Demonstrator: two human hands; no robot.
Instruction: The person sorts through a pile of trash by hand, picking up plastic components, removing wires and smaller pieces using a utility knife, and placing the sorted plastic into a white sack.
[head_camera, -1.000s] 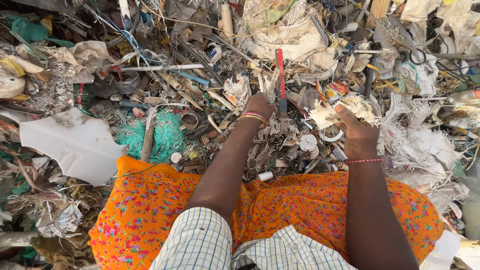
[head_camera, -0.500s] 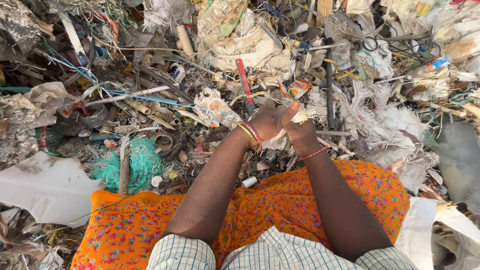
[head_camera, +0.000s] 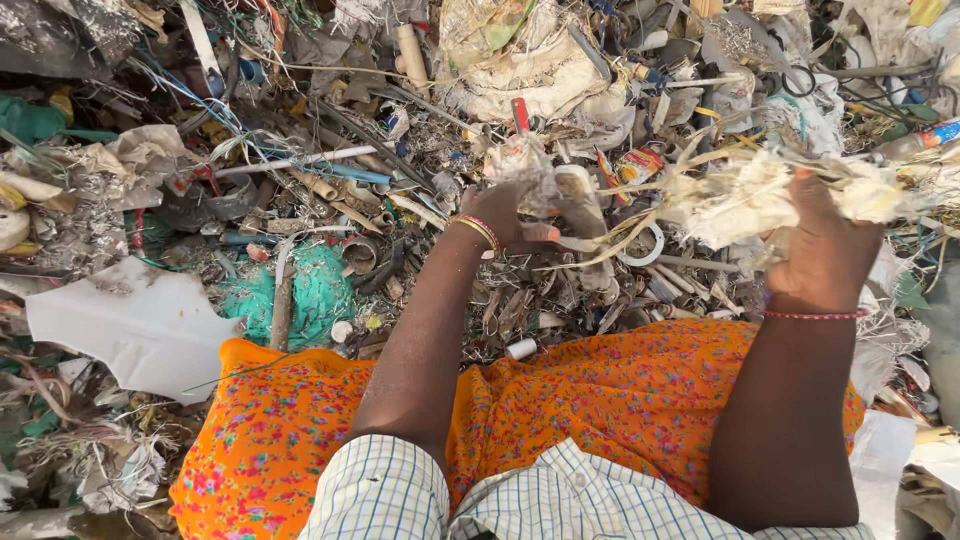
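Shreds (head_camera: 745, 205) of pale, stringy plastic are bunched in my right hand (head_camera: 825, 250), fingers closed around the clump, and the loose strands trail off it toward my left. That's the line that matters here: the long axis of the tangle runs roughly side to side, from my right fist across to my left hand (head_camera: 515, 215).

My left hand is clamped too, on a crumpled whitish scrap (head_camera: 530, 165) with a flat pale strip hanging below it. I judge the two handfuls are joined by those thin straw-coloured strands, though where the strands end in the clutter I can't tell for certain.

Taking the white plastic ring (head_camera: 645, 245) as my marker: it lies on the heap between my two hands, nearer the left one. The shredded clump sits right of the ring and higher, lifted clear of the pile. The crumpled scrap is left of the ring and a little above it. A red stick (head_camera: 520, 112) pokes up just beyond the scrap, well left of the ring.

Further left of the ring, a teal net bundle (head_camera: 315, 295) rests on the debris, and beyond that a torn white sheet (head_camera: 135, 330) lies flat. My orange floral cloth (head_camera: 590, 400) spreads below the ring, toward me.

Right hand is higher and further out from my body than the left, wrist cocked upward; the left sits low, close over the heap.
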